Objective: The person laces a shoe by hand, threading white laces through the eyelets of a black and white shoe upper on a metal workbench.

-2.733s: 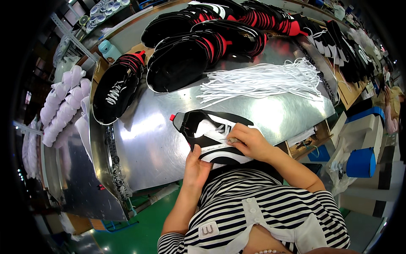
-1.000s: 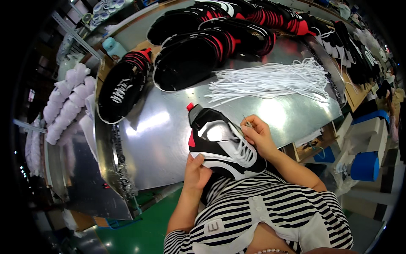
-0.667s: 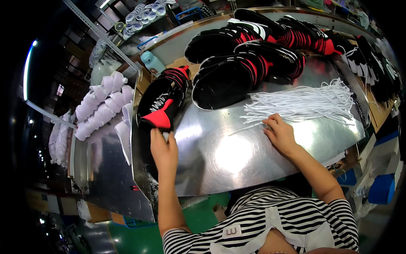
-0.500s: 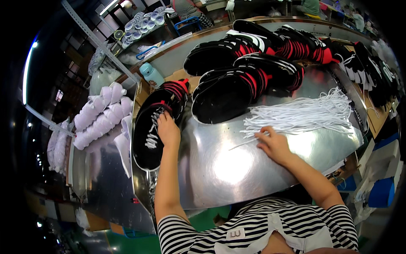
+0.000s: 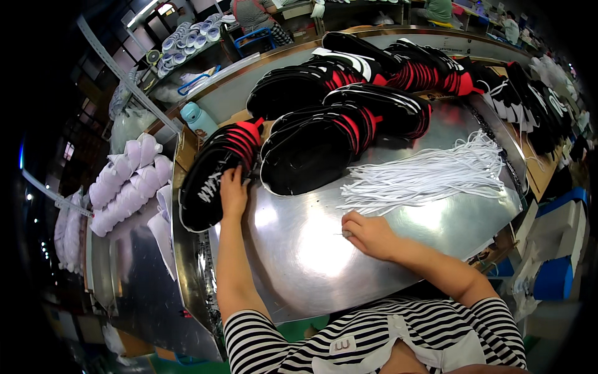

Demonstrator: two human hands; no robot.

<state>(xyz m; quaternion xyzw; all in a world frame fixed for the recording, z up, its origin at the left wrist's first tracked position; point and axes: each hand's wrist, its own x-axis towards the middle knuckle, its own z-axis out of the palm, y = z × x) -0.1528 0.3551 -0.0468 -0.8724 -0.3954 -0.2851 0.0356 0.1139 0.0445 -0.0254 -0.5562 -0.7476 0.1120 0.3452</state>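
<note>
At the left of the metal tabletop (image 5: 293, 268), several black shoe uppers with red straps (image 5: 208, 177) lie in a pile, the top one laced in white zigzags. My left hand (image 5: 233, 194) is at its right edge, fingers curled together onto the upper; the thumb is mostly hidden. In front of the white shoelace bundle (image 5: 423, 177), my right hand (image 5: 367, 235) is closed in a pinch just above the metal. A small greyish bit shows at its fingertips, too small to name. Another pile of black uppers (image 5: 311, 149) sits between the hands, farther back.
More black and red uppers (image 5: 430, 65) are heaped along the back, beside further uppers (image 5: 536, 100) at the far right. A light blue bottle (image 5: 198, 118) stands behind the left pile. White padded pieces (image 5: 128, 181) lie on the lower left surface. People work in the background.
My right hand has drawn back from the laces toward me and its fingers have closed. My left hand has slid off the lacing to the upper's right edge. The whole view has shifted.
</note>
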